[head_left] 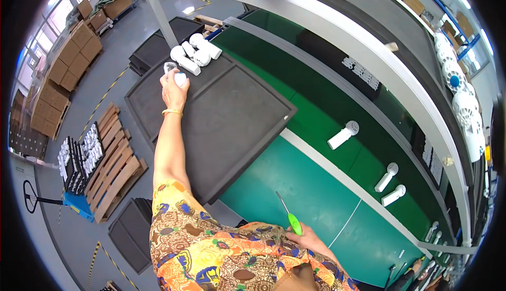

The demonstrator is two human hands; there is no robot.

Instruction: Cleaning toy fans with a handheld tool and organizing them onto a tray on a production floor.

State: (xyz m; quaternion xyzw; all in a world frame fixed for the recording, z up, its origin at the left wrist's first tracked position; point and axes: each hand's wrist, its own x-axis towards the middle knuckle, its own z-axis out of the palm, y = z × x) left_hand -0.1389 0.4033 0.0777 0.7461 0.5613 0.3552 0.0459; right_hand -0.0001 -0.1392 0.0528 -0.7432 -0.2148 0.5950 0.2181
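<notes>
My left hand (174, 88) reaches out to the far left corner of a black tray (226, 122). Its fingers are closed round a white handheld fan (181, 79), which they partly cover. Just beyond it, several more white fans (201, 55) lie in a cluster on the tray. Close to my body, my right hand (308, 239) grips a screwdriver (294, 223) with a green handle, its thin shaft pointing up and left over the green table (263, 178). My sleeve hides part of that hand.
A green conveyor belt (321, 120) carries spaced-out white fans (343, 134) beyond the table. Above it runs a white shelf frame (337, 27). Pallets (113, 159), stacked cartons (68, 56) and black trays (134, 233) stand on the floor at left. Another person's hand (416, 265) shows at lower right.
</notes>
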